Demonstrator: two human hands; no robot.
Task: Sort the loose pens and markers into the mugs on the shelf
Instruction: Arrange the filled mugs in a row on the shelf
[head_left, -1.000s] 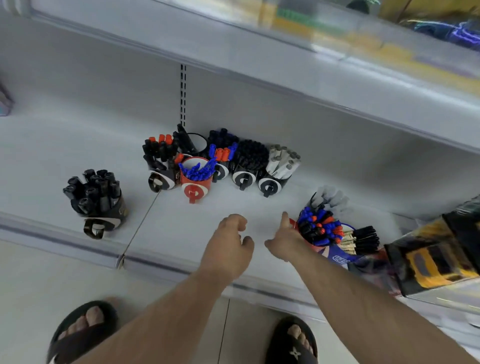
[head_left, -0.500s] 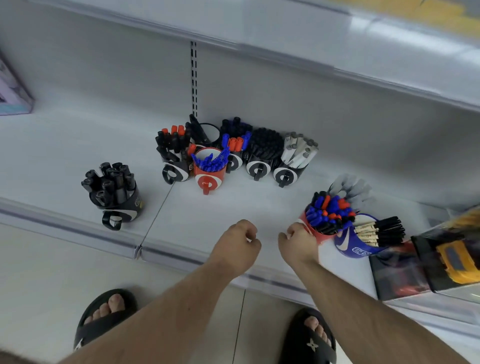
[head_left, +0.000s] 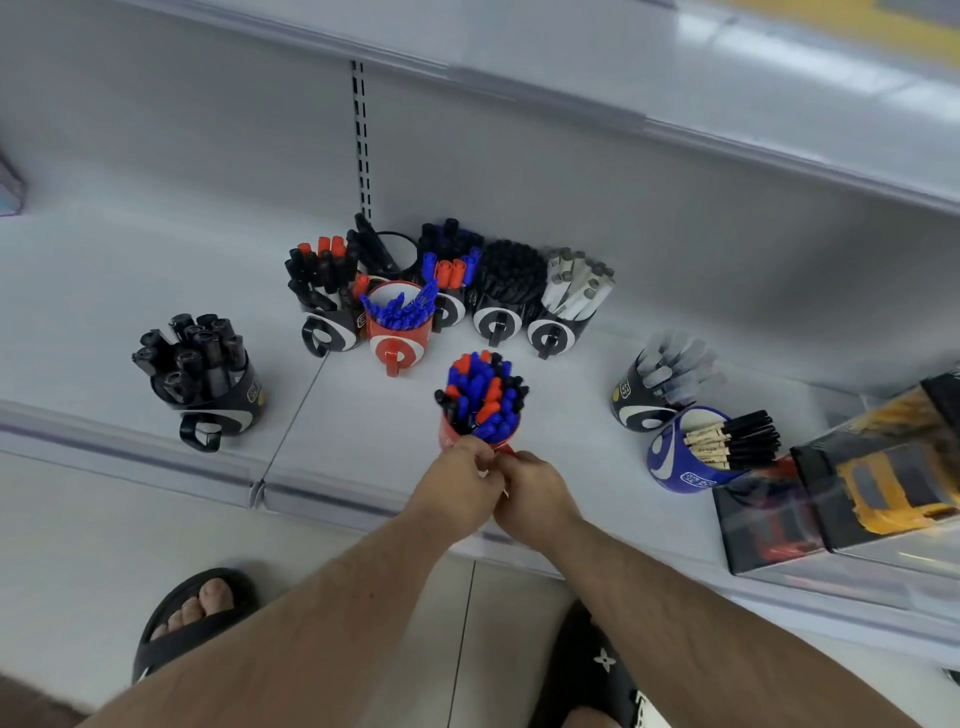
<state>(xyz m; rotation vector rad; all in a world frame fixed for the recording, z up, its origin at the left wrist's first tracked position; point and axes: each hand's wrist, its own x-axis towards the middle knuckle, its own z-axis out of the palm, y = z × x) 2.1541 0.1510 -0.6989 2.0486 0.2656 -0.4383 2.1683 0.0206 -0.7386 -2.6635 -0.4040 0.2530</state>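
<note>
I had the red mug (head_left: 451, 435) of mixed red, blue and black pens (head_left: 483, 395) between both hands near the front edge of the shelf (head_left: 104, 260). My left hand (head_left: 457, 486) curled its fingers (head_left: 475, 452) round the mug's near side, and my right hand (head_left: 535, 496) met it there, its fingers clenched at the handle. Half a second before, that mug stood off to the right beside the blue mug (head_left: 675, 462), with only my right hand on it; now it sat at the middle, well apart from the blue one, and my left hand had joined.

I counted ten mugs in all: seven black, two red, one blue. Five black ones and the second red mug (head_left: 400, 338) stood clustered at the back, one black mug (head_left: 218, 400) alone on the left, and one black mug (head_left: 631, 405) touching the blue one. Toy car boxes (head_left: 852, 499) lay at the far right.
</note>
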